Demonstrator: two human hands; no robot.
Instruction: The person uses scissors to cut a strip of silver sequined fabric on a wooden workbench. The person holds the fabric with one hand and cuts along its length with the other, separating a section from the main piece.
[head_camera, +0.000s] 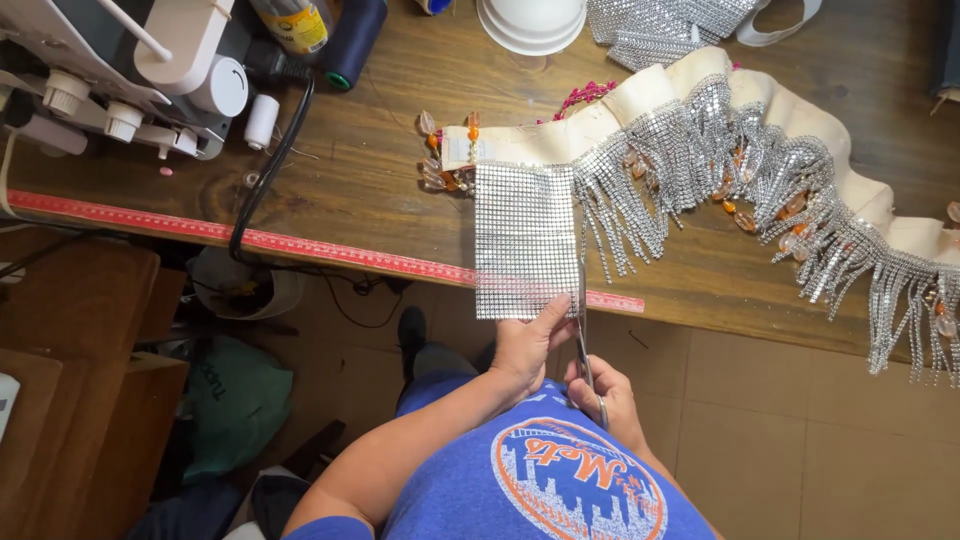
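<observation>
1. Blue T-shirt (540, 490) with a round orange-and-white print fills the near edge; both forearms reach forward from it.
2. Right hand (603, 392) is closed around the handles of scissors (583, 330), blades pointing away along the right edge of the mesh.
3. Left hand (528, 345) pinches the near edge of a silver rhinestone mesh panel (525, 240), thumb on top (fingers under the sheet, hidden).
4. Mesh panel hangs over the front edge of the wooden table (380, 170), crossing a red measuring tape (300, 243) fixed along that edge.
5. Panel's far edge meets a cream fabric band (600, 125) that curves away to the right, carrying silver rhinestone fringe (720, 160) and orange beads (735, 205).
6. Far left: a white sewing machine (120, 70), a black cable (268, 170) dropping off the table, a small white spool (262, 120).
7. Far edge: a dark blue thread cone (352, 35), a white bowl-shaped object (530, 22), more folded rhinestone mesh (660, 25).
</observation>
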